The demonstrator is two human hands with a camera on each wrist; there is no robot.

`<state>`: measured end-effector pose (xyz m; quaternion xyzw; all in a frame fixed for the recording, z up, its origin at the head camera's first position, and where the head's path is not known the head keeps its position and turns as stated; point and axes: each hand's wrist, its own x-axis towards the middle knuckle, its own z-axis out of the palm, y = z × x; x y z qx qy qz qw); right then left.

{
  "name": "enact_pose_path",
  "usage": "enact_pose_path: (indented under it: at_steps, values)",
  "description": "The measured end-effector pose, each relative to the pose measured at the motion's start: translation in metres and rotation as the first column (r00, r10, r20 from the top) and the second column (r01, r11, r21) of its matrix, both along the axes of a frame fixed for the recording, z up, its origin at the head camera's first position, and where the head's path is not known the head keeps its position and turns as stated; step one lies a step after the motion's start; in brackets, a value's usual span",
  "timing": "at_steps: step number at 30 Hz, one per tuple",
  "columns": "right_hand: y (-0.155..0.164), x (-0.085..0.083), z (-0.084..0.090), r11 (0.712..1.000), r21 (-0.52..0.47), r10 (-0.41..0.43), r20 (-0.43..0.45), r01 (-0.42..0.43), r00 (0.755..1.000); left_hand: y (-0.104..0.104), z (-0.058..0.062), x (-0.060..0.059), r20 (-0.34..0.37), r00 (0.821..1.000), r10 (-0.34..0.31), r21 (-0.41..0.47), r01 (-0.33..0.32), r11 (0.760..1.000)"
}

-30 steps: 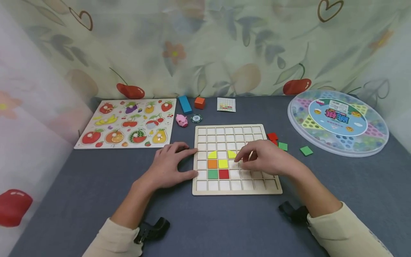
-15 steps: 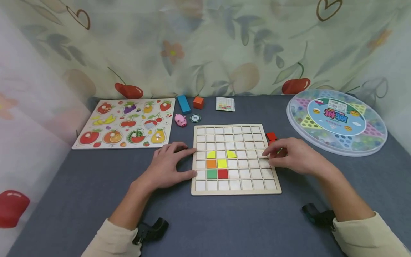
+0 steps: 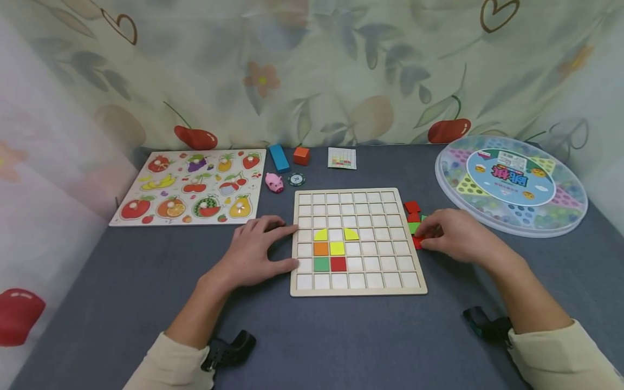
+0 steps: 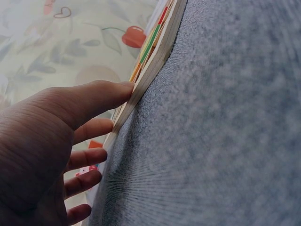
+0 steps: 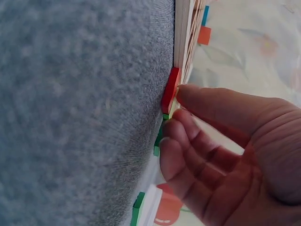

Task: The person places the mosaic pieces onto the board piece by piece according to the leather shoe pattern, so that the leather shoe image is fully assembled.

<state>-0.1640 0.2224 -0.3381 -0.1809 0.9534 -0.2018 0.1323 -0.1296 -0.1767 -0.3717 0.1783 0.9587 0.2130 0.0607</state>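
Note:
A wooden grid board [image 3: 358, 295] lies on the table, with orange, green, red and two-tone yellow tiles in its cells, such as the yellow tile [image 3: 337, 248]. My left hand [image 3: 255, 252] holds the board's left edge steady, thumb and index fingertip touching it. Off the right edge, my right hand [image 3: 455, 235] has curled fingers at several loose tiles. Its thumb tip meets a red tile [image 5: 171, 89] in the right wrist view; a light green tile [image 3: 414, 228] lies beside the fingertips. Whether the fingers pinch a tile is hidden.
Behind the board are a pattern card [image 3: 342, 158], a blue block [image 3: 279, 158], an orange block [image 3: 301, 156], a pink pig [image 3: 274, 183] and a chip [image 3: 296, 179]. A fruit puzzle board [image 3: 187, 187] lies left; a round game box [image 3: 512, 187] lies right.
My right hand has left the yellow tile on the board and moved right, past the board's edge, to the loose tiles. My left hand has stayed at the left edge.

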Motion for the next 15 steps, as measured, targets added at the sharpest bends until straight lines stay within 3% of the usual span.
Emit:
enact_pose_path:
  at_steps: [6,15]
  values:
    - [0.0004,0.0,-0.0009,1.0,0.01,0.023,0.008,-0.023,1.0,0.0003,0.0002,-0.0002,0.005,1.0,-0.004,-0.003,0.004,1.0]
    - [0.0012,0.0025,0.0023,1.0,-0.03,0.007,0.121,-0.004,0.993,0.0012,0.0012,-0.0005,0.007,1.0,-0.005,-0.005,0.005,1.0]
